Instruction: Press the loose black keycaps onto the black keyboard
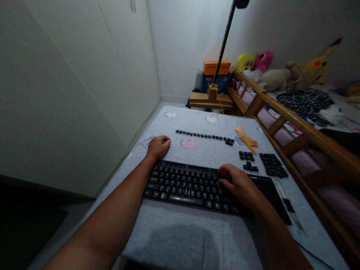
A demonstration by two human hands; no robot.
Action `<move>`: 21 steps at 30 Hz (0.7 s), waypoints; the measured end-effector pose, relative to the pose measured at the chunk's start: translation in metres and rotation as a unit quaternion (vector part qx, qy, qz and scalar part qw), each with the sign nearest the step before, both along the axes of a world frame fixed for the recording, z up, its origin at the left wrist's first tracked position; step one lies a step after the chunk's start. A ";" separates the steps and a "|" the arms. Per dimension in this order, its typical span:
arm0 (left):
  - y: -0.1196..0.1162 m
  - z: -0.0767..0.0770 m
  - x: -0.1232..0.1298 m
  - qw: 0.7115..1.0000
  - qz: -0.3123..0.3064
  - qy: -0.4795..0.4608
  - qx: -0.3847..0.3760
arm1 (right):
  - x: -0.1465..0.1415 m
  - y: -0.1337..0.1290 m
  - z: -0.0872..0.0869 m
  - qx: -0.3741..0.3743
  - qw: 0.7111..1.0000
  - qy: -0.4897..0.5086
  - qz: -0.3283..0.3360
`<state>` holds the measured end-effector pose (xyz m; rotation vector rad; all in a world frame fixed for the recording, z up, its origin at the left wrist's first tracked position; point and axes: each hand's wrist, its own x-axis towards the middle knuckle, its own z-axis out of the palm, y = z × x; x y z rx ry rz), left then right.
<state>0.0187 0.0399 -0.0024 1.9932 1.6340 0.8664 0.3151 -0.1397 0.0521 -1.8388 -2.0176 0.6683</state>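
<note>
A black keyboard lies in front of me, keys in place on its left and middle parts and its right-hand section bare of keycaps. My right hand is over the right part of the keyboard, fingers curled together at the keys' edge; anything pinched there is hidden. Beyond the keyboard's upper left corner, my left hand rests on the cloth with its fingers curled closed, and I cannot see what is inside. A row of loose black keycaps stretches across the cloth behind the keyboard.
More keycaps sit in groups at the right. A yellow-handled brush lies on an orange cloth. A wire tool is right of the keyboard. A wooden bed rail borders the table; a wooden stand is behind.
</note>
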 end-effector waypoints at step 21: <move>0.001 -0.003 0.000 1.000 0.004 -0.005 -0.003 | -0.001 -0.001 0.000 0.001 1.000 0.002 0.029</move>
